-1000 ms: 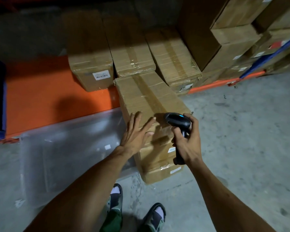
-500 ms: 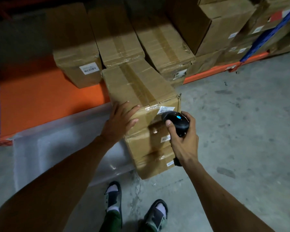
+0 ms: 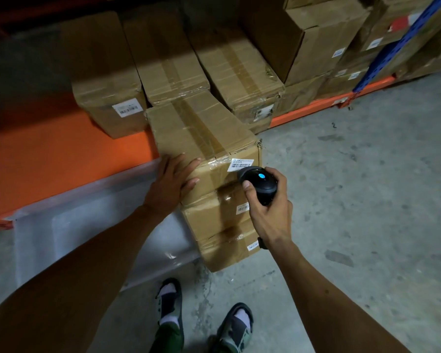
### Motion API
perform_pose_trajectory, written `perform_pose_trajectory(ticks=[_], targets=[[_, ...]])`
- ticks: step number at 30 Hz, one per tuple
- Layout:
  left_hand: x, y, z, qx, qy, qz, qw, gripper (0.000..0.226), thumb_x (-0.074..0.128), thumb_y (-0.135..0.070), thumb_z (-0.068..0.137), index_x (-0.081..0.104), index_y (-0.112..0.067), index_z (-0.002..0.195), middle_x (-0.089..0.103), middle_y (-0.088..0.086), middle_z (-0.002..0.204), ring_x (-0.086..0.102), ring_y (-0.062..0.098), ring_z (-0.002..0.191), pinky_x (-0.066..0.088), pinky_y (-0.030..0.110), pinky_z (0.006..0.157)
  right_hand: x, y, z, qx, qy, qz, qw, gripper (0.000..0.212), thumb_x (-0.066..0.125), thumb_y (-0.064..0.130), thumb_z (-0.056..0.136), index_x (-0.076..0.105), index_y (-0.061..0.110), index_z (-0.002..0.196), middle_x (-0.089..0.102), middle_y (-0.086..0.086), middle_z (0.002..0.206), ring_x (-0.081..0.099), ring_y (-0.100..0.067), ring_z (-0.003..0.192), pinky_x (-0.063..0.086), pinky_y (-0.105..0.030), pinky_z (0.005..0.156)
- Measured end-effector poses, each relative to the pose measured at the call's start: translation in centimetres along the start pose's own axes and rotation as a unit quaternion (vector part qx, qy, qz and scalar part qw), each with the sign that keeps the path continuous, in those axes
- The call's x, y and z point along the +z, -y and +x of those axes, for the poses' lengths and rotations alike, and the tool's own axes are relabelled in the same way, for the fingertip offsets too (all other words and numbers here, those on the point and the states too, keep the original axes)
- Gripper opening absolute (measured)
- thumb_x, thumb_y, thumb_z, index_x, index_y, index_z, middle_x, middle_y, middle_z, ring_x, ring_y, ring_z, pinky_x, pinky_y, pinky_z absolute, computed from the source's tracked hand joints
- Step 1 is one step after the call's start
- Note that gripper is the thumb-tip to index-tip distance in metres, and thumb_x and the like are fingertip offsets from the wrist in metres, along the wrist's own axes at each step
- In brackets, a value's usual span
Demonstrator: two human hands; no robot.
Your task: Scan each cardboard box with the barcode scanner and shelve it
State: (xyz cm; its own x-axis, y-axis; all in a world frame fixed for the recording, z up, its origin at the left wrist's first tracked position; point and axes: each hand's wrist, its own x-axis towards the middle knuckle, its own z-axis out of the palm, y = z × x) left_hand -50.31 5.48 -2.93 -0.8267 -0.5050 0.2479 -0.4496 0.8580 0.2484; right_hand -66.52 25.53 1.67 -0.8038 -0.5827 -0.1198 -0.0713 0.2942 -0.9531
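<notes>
A stack of three taped cardboard boxes stands on the floor in front of me. The top box [image 3: 201, 133] carries a white barcode label [image 3: 241, 164] on its near face. My left hand [image 3: 171, 182] rests flat on the near left corner of that box, fingers straight. My right hand [image 3: 270, 212] grips a black barcode scanner [image 3: 259, 182] with a lit blue dot on its head, which sits just below and right of the label. Two lower boxes [image 3: 229, 240] show small labels.
Behind the stack, three similar boxes [image 3: 168, 62] lie on the low orange shelf [image 3: 61, 154]. Larger cartons [image 3: 313, 42] fill the shelf at right, beside a blue rack post [image 3: 392, 47]. A clear plastic sheet [image 3: 87, 233] covers the floor at left. My sandalled feet [image 3: 204, 319] stand below.
The scanner has come down off the top of the box to its near face by the label. My left hand slid to the box's left corner. The view moved closer.
</notes>
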Motion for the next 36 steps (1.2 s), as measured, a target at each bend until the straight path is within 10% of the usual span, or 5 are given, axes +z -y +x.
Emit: perform_pose_trajectory(ticks=[29, 36], targets=[[-1.5, 2.6, -0.8, -0.056, 0.048, -0.114, 0.991, 0.068, 0.073, -0.046, 0.079, 0.057, -0.015, 0.138, 0.050, 0.019, 0.137, 0.040, 0.035, 0.129, 0.037, 0.057, 0.108, 0.7, -0.4, 0.0, 0.023, -0.035, -0.016, 0.999, 0.051, 0.077, 0.057, 0.084, 0.053, 0.050, 0.128, 0.069, 0.020, 0.109, 0.068, 0.007, 0.097, 0.051, -0.006, 0.074], [-4.9, 11.5, -6.0, -0.061, 0.099, -0.158, 0.981, 0.084, 0.055, -0.067, 0.083, 0.047, -0.012, 0.145, 0.041, 0.007, 0.150, 0.034, 0.031, 0.140, 0.025, 0.041, 0.119, 2.6, -1.4, -0.3, 0.058, 0.001, -0.066, 0.996, 0.062, 0.081, 0.041, 0.084, 0.048, 0.043, 0.137, 0.069, 0.010, 0.113, 0.070, -0.009, 0.102, 0.060, -0.033, 0.090]])
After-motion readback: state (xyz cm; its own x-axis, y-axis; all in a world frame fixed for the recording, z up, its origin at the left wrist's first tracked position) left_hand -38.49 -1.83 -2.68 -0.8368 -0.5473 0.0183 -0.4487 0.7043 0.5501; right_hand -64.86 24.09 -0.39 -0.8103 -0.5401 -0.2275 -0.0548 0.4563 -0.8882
